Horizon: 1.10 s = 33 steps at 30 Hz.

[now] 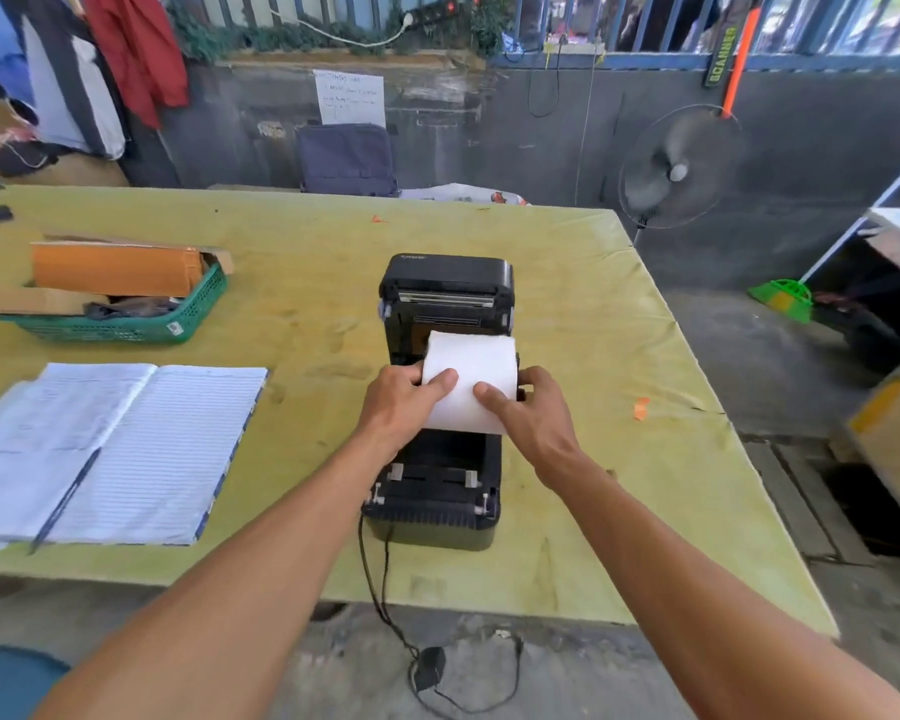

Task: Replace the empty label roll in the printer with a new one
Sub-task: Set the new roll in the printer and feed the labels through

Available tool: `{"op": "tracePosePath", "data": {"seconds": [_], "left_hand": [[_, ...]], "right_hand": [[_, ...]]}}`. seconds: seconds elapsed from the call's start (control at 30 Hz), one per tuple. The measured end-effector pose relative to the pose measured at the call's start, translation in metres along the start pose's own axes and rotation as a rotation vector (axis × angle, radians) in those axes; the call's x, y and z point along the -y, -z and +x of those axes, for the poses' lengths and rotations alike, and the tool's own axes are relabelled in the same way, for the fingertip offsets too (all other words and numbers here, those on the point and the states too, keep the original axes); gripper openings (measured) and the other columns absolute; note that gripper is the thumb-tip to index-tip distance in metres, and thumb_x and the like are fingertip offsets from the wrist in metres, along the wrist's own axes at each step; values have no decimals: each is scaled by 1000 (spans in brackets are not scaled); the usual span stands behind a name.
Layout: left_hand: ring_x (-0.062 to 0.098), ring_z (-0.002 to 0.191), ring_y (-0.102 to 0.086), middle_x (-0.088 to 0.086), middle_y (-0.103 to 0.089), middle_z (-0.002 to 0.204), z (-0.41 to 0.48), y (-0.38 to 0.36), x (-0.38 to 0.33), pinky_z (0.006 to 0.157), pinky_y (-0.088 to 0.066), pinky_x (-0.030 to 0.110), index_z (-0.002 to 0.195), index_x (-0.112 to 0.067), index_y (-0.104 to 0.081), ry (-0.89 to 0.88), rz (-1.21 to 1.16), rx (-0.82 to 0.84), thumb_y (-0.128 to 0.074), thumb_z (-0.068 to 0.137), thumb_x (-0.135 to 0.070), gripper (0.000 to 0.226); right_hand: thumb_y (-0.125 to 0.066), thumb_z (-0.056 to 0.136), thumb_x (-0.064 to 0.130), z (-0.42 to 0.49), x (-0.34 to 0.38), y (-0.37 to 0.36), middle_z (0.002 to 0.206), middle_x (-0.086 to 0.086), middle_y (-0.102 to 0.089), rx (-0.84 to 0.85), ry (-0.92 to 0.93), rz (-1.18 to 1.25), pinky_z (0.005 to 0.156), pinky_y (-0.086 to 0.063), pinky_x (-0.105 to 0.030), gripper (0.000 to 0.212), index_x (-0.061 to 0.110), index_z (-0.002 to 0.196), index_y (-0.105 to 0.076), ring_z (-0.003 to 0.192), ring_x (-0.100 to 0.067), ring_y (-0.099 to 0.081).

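1. Two hands of mine hold the white label roll (471,379) over the open black printer (440,407), which sits near the middle of the counter (567,314), closer to the near edge.
2. My left hand (401,402) grips the roll's left end; its fingers (440,381) are clamped on the roll, the thumb lying across the white paper on top.
3. My right hand (536,418) grips the right end the same way, thumb on the paper, the other fingers wrapped round the far side and mostly hidden.
4. A flat stretch of paper runs from the roll toward me and ends between my two wrists, over the printer's bay.
5. Behind the roll the printer lid (447,285) stands tipped up and back, its inner face with a silvery bar turned toward me.
6. From the printer's near side a black cable (372,579) drops over the counter's near edge to a small adapter (428,667) on the floor.
7. An open lined notebook (141,449) with a pen (66,498) across it lies by the near left corner, well apart from the printer.
8. Toward the far left edge stands a green basket (141,324) holding an orange carton (115,270).
9. Off the far right corner a fan (679,166) stands on the floor.
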<state>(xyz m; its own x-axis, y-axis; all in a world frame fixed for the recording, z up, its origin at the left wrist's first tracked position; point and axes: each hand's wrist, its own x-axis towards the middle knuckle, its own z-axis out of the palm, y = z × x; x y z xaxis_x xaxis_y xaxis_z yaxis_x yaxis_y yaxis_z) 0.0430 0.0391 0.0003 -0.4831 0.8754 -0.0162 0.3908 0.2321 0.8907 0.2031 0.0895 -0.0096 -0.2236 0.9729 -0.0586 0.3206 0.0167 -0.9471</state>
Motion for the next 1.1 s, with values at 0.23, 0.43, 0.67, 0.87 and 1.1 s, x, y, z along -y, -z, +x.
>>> {"op": "tracePosePath", "data": {"seconds": [0.23,0.43,0.67,0.87,1.1], "left_hand": [[19,88,-68,-1,-73,97,-1,34,39,75,-57,36,99,-12,-76,1,-107,101,-69,85,-39,31],[16,90,-68,-3,-74,100,7,33,56,78,-56,31,102,-14,-76,0,-161,123,-72,83,-36,29],[12,100,-67,2,-66,126,22,28,62,79,-53,20,108,-11,-73,27,-230,121,-76,82,-26,30],[10,100,-66,0,-63,131,28,19,70,74,-48,13,112,-10,-72,47,-232,127,-76,82,-23,33],[4,99,-62,2,-61,133,31,12,76,74,-45,5,109,-9,-73,71,-174,112,-78,80,-22,33]], "right_hand": [[-75,81,42,-30,1,-48,113,-2,-66,-83,-16,10,88,-57,-45,54,16,123,-53,98,-19,-65],[-75,82,38,-29,-2,-58,111,0,-65,-109,-27,-3,86,-58,-44,50,16,121,-52,96,-17,-65],[-77,82,32,-8,-8,-64,104,5,-64,-97,-22,29,77,-56,-30,49,14,121,-53,91,-8,-64],[-78,82,26,2,-18,-66,97,14,-63,-99,-34,44,62,-50,-13,46,13,120,-55,85,-3,-64],[-79,82,25,7,-29,-67,107,-5,-68,-82,-42,32,66,-54,-19,41,13,114,-57,85,-7,-66]]}}
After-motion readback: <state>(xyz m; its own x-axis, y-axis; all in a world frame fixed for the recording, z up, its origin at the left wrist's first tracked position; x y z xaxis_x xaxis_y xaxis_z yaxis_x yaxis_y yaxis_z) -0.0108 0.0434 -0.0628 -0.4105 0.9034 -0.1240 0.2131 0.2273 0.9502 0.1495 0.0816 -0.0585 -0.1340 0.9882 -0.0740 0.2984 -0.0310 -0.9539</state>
